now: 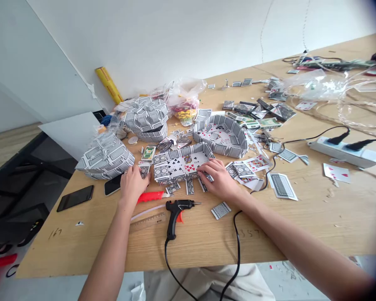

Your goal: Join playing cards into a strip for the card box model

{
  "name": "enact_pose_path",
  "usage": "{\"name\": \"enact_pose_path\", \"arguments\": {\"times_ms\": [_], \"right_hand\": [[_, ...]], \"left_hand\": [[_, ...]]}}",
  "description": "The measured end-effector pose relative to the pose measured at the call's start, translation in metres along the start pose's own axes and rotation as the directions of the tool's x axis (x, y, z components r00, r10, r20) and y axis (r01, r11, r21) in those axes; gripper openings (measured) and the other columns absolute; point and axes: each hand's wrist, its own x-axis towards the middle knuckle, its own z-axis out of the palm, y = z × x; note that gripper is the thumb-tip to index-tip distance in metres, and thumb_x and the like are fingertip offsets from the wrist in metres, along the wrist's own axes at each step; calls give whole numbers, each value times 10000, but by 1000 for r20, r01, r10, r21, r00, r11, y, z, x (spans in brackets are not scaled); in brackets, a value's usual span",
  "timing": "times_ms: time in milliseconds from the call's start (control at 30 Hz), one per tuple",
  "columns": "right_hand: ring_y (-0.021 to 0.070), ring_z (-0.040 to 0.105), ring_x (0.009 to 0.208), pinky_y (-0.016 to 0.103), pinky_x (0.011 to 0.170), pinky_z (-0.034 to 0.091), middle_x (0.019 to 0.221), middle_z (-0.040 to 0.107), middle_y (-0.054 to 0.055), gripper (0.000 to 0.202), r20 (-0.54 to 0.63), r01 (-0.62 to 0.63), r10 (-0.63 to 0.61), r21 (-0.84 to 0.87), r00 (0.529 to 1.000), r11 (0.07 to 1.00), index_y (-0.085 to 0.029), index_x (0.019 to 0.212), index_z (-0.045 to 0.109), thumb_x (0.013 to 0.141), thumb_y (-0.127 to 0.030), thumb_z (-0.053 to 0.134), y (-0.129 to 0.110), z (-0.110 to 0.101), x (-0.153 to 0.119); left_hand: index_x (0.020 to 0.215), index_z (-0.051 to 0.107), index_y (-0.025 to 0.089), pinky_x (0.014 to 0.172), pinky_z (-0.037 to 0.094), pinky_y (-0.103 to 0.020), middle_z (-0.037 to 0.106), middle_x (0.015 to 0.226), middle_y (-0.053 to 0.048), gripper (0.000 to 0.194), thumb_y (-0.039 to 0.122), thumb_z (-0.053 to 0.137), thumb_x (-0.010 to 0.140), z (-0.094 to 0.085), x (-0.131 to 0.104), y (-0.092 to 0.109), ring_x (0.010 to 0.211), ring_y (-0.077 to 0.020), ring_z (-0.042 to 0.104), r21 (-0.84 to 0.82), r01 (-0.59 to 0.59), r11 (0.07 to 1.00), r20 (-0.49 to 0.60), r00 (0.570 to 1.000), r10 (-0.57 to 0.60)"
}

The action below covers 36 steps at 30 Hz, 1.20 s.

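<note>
A low box made of folded playing cards (191, 163) stands in front of me, its inside showing card faces. My right hand (219, 177) grips the near right side of this box, fingers bent over its wall. To the left of the box, my left hand (134, 184) has its fingers closed at a small patterned playing card (144, 169). A red utility knife (150, 196) lies just below that hand. The black glue gun (174, 215) rests nearer to me, nozzle pointing right. Several cut card strips (189, 187) lie along the box's front.
Behind the box is a heart-shaped card tray (221, 144). Two lidded card boxes (106, 156) stand at left, beside phones (75, 198). A black cable (238, 234) crosses the table under my right arm toward a power strip (346, 151). A ruler (148, 221) lies near the glue gun.
</note>
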Motion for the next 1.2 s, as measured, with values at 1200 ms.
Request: {"name": "enact_pose_path", "arguments": {"times_ms": [1200], "right_hand": [[267,725,938,572,1121,502,997,773,56,127,1,26,-26,-72,1000,997,-254,1112,699,1022,-169,673,6,5,-5]], "left_hand": [[1227,629,203,1118,521,-494,736,1284,-153,291,367,691,995,18,-12,-10,1236,-319,684,-415,-380,827,-594,801,70]]}}
